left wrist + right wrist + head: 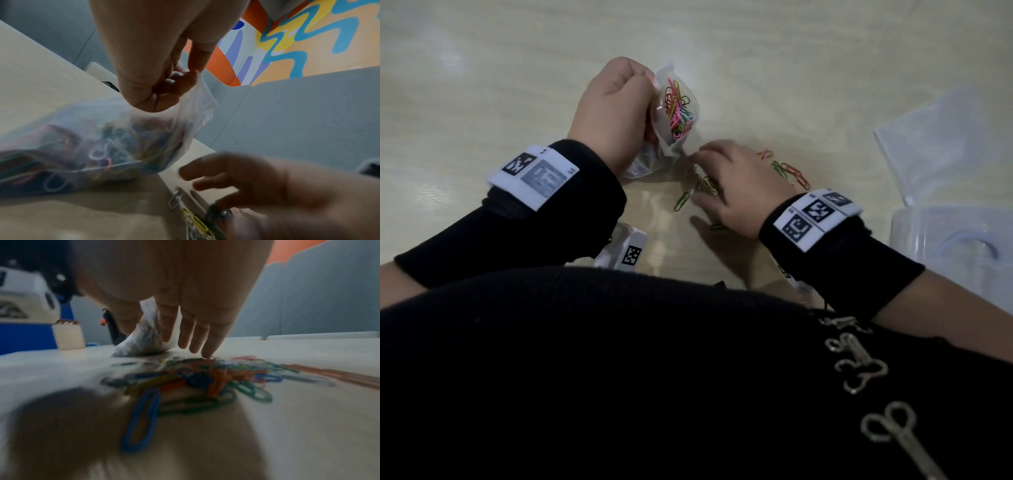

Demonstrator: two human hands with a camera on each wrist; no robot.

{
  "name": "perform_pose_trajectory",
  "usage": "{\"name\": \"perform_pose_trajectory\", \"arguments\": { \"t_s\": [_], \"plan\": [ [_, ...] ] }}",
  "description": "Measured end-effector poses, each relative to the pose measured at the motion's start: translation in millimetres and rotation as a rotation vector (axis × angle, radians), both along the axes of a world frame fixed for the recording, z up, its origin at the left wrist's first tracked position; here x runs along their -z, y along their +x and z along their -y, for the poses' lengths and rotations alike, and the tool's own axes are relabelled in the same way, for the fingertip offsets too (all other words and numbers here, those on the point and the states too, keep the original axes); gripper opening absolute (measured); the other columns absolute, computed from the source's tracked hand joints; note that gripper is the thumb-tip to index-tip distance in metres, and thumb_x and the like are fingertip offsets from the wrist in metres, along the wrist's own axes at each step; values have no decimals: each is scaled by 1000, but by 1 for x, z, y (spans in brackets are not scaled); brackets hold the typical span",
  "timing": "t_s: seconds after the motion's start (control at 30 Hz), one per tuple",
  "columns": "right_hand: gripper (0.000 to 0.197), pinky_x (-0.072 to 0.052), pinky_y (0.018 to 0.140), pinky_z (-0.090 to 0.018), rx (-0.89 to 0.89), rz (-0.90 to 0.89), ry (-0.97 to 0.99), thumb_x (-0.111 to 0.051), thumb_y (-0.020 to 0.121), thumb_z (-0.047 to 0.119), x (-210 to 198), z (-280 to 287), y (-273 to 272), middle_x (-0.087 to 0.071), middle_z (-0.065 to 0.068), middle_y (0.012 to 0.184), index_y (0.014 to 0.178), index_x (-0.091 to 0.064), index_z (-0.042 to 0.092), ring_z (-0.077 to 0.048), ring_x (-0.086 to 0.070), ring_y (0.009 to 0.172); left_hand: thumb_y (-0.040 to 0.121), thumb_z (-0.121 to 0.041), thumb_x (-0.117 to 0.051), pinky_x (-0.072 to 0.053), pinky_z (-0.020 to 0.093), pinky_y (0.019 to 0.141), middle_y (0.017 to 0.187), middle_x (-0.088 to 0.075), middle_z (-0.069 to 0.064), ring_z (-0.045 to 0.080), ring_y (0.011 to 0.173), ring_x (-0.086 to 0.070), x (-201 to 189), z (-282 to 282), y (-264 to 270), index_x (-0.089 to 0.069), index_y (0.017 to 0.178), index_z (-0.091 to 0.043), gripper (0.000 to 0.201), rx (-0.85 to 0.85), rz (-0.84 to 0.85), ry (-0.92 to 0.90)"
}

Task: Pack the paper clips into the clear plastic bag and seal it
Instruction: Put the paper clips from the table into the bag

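Observation:
My left hand (619, 102) holds the clear plastic bag (674, 113) up off the table, pinching its top edge between thumb and curled fingers (185, 78). Several coloured paper clips lie inside the bag (92, 146). My right hand (709, 171) is just right of the bag, palm down, with straight fingers (195, 344) reaching onto a pile of loose paper clips (195, 382) on the table. One fingertip touches the pile. More clips (787, 169) lie scattered beyond the right hand, and a green one (683, 200) lies by the thumb.
A clear plastic box (955, 246) and a clear lid or sleeve (945, 137) stand at the right edge of the pale wooden table (517, 85). A white tagged block (625, 253) hangs under my left wrist. Grey partition panels (298, 121) stand behind the table.

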State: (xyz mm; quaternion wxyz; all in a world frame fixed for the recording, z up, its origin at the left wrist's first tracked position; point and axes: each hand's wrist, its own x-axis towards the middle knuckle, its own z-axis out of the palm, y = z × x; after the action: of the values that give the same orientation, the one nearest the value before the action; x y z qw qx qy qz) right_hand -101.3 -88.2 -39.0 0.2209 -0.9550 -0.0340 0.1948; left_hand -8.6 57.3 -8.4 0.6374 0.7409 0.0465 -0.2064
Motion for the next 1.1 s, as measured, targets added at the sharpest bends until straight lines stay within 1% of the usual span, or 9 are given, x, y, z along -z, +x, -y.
{"name": "perform_pose_trajectory", "arguments": {
  "t_s": [0.1,0.23,0.3,0.47,0.6,0.73,0.83,0.97,1.1],
  "plan": [
    [54,-41,101,-48,-233,23,-102,-58,85,48,10,-11,-7,-52,-12,133,132,-52,21,-35,-48,122,85,-5,-43,-39,18,47,42,-52,-9,10,42,-51,-1,2,-1,-50,69,-19,22,-2,-2,-16],
    [22,-51,73,-44,-282,114,-165,-56,84,32,14,-17,-14,-63,-12,97,95,-64,15,-34,-60,90,86,-3,-42,-38,23,49,41,-53,-7,12,41,-48,-3,6,-6,-49,70,-17,22,9,-22,-32],
    [19,-51,67,-43,-284,104,-208,-52,82,24,13,-8,-13,-62,-15,90,89,-64,11,-35,-60,82,85,-4,-42,-39,26,54,42,-54,-6,15,45,-48,-3,6,-8,-49,70,-18,22,19,-28,-26],
    [28,-36,95,-42,-152,67,-263,-56,82,17,2,17,-18,-59,-8,113,109,-63,17,-34,-51,109,79,-9,-42,-41,33,57,44,-55,-5,26,56,-50,-3,7,-13,-51,66,-22,21,60,-43,26],
    [37,-41,90,-40,384,92,-145,-57,82,17,-12,32,-29,-47,-11,123,118,-52,15,-33,-45,114,70,-16,-46,-40,31,57,46,-52,-1,23,52,-46,1,13,-19,-53,61,-24,14,98,-47,75],
    [45,-35,81,-34,821,-204,-308,-50,86,2,-13,51,-40,-34,-16,134,129,-36,7,-34,-42,119,74,-15,-53,-41,17,42,46,-48,-2,9,41,-43,3,21,-28,-54,61,-21,14,123,-67,58],
    [46,-41,87,-40,898,-381,-375,-50,87,1,-8,53,-47,-32,-19,136,130,-32,1,-38,-46,119,87,-4,-50,-39,13,38,51,-48,0,4,38,-42,2,27,-33,-51,67,-16,23,164,-82,36],
    [48,-43,90,-39,858,-350,-221,-51,87,3,-3,43,-40,-32,-18,136,132,-34,1,-37,-50,117,89,-2,-49,-38,12,37,50,-48,1,3,35,-41,3,29,-34,-50,69,-13,22,173,-80,33],
    [64,-40,98,-40,722,-248,-147,-63,86,40,-3,26,-25,-34,-14,135,134,-36,7,-35,-46,121,87,-7,-51,-36,12,41,38,-48,-13,2,38,-43,7,29,-33,-52,68,-17,22,213,-54,89]
  ]
}}
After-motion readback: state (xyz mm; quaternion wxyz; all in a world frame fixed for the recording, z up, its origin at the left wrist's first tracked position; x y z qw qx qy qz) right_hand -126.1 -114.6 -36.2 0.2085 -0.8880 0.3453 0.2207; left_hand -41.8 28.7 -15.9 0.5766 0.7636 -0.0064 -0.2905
